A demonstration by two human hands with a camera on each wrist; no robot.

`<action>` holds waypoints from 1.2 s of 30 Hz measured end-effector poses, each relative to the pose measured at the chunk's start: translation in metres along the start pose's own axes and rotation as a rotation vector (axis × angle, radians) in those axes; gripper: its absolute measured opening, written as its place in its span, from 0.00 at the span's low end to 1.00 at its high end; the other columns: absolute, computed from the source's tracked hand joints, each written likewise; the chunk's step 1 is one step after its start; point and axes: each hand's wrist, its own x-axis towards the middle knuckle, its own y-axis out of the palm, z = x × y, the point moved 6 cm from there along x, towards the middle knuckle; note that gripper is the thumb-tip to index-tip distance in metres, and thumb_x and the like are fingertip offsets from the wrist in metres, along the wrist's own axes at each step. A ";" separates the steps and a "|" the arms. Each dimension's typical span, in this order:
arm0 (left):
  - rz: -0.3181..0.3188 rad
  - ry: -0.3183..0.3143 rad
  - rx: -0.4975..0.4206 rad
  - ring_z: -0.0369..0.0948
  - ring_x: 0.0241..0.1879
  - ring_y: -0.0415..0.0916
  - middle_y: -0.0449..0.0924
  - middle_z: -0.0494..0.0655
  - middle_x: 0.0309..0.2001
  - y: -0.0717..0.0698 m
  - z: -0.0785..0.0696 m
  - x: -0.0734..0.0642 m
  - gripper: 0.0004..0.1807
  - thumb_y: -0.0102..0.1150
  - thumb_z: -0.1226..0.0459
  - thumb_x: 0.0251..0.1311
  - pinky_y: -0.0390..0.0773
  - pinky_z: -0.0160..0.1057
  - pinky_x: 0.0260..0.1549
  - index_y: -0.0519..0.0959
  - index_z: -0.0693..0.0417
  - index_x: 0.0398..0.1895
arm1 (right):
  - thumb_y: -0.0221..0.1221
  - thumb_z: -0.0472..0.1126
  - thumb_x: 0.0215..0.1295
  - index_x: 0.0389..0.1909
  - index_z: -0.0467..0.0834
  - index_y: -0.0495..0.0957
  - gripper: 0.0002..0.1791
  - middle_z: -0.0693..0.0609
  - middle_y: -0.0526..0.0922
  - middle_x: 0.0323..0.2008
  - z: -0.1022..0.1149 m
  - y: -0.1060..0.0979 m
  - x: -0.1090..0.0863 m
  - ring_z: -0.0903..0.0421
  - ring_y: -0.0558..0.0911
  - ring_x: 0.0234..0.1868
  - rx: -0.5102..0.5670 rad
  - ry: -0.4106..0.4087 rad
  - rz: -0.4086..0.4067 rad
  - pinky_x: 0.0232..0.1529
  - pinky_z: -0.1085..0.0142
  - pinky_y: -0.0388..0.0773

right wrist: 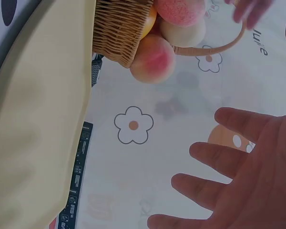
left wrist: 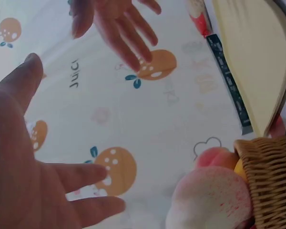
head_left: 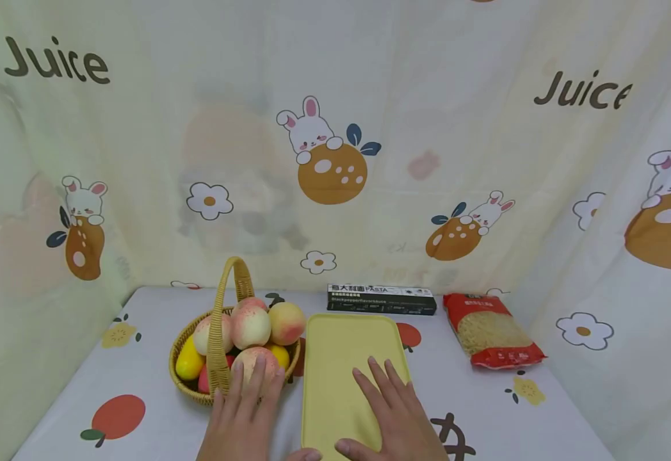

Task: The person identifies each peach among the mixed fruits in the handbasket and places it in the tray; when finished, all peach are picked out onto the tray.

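Note:
My left hand hovers at the near side of a wicker basket, its fingers spread and straight, holding nothing. In the basket are several peaches, a yellow fruit and something red, partly hidden by the handle. Over the near right part of a pale yellow tray is my right hand, also with spread fingers and nothing in it. The left wrist view shows both hands apart in the air, the left hand closer to the camera. In the right wrist view the right hand has its fingers extended.
Behind the tray lies a dark pasta box. A red bag of dry noodles is at the back right of the table. A printed cloth covers the table, and a patterned curtain hangs behind and at both sides.

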 end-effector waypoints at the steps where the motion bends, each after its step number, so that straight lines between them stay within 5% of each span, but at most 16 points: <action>1: -0.038 0.017 -0.006 0.61 0.80 0.61 0.64 0.50 0.82 -0.005 0.000 0.000 0.61 0.55 0.17 0.50 0.72 0.72 0.67 0.69 0.46 0.80 | 0.61 0.79 0.59 0.80 0.57 0.67 0.52 0.46 0.64 0.82 0.001 0.000 0.000 0.34 0.62 0.82 0.004 0.008 0.013 0.69 0.21 0.64; 5: -0.205 0.097 -0.060 0.59 0.76 0.68 0.70 0.50 0.78 -0.029 0.003 0.000 0.59 0.66 0.22 0.47 0.82 0.65 0.60 0.73 0.48 0.75 | 0.59 0.81 0.59 0.80 0.57 0.66 0.53 0.47 0.64 0.83 0.003 -0.001 0.001 0.34 0.60 0.83 0.014 0.033 0.046 0.71 0.22 0.62; 6: -0.243 0.110 -0.086 0.59 0.75 0.68 0.70 0.50 0.79 -0.034 0.006 0.000 0.58 0.68 0.22 0.46 0.80 0.60 0.66 0.73 0.48 0.75 | 0.59 0.81 0.59 0.80 0.57 0.66 0.53 0.47 0.63 0.83 0.004 0.000 0.001 0.34 0.60 0.83 0.013 0.034 0.051 0.71 0.22 0.62; 11: -0.294 0.061 -0.138 0.61 0.81 0.57 0.61 0.50 0.83 -0.051 0.026 0.001 0.60 0.75 0.29 0.47 0.49 0.49 0.86 0.67 0.45 0.80 | 0.59 0.82 0.58 0.81 0.57 0.65 0.55 0.46 0.64 0.82 0.004 0.000 0.002 0.34 0.63 0.81 0.008 0.018 0.046 0.71 0.25 0.66; 12: -0.275 0.026 -0.152 0.62 0.82 0.54 0.58 0.52 0.84 -0.053 0.032 0.002 0.60 0.76 0.31 0.48 0.44 0.50 0.87 0.65 0.46 0.81 | 0.60 0.82 0.57 0.81 0.56 0.64 0.55 0.45 0.64 0.82 0.004 0.000 0.002 0.35 0.65 0.81 0.012 0.015 0.044 0.70 0.26 0.68; 14: -0.205 -0.074 -0.164 0.65 0.84 0.46 0.53 0.54 0.85 -0.055 0.047 0.006 0.61 0.76 0.33 0.50 0.49 0.68 0.82 0.61 0.48 0.83 | 0.62 0.82 0.56 0.81 0.56 0.63 0.57 0.45 0.64 0.82 0.003 -0.001 0.002 0.37 0.67 0.79 0.025 0.013 0.047 0.69 0.30 0.73; 17: -0.048 -0.238 -0.186 0.68 0.85 0.34 0.42 0.60 0.87 -0.053 0.075 0.013 0.64 0.71 0.32 0.56 0.51 0.81 0.73 0.52 0.52 0.86 | 0.63 0.83 0.54 0.82 0.58 0.62 0.59 0.47 0.63 0.82 0.001 -0.002 0.003 0.41 0.70 0.77 0.047 0.030 0.072 0.64 0.34 0.79; 21: 0.147 -0.395 -0.199 0.69 0.84 0.26 0.31 0.65 0.87 -0.045 0.112 0.019 0.71 0.63 0.26 0.57 0.49 0.82 0.71 0.40 0.58 0.87 | 0.62 0.84 0.53 0.83 0.60 0.59 0.60 0.49 0.60 0.84 0.001 -0.004 0.006 0.43 0.70 0.77 0.076 0.068 0.140 0.61 0.35 0.82; 28: 0.293 -0.479 -0.303 0.73 0.82 0.31 0.28 0.70 0.85 -0.022 0.152 0.025 0.79 0.72 0.28 0.48 0.48 0.80 0.73 0.38 0.64 0.86 | 0.63 0.83 0.54 0.83 0.61 0.58 0.59 0.50 0.60 0.84 0.002 -0.004 0.008 0.43 0.70 0.77 0.123 0.062 0.165 0.62 0.34 0.81; 36: 0.337 -0.495 -0.377 0.74 0.81 0.40 0.29 0.72 0.85 0.006 0.182 0.027 0.81 0.76 0.31 0.46 0.57 0.75 0.74 0.36 0.66 0.85 | 0.63 0.82 0.54 0.83 0.57 0.59 0.60 0.48 0.61 0.83 0.001 -0.003 0.010 0.42 0.70 0.77 0.116 0.048 0.159 0.65 0.34 0.80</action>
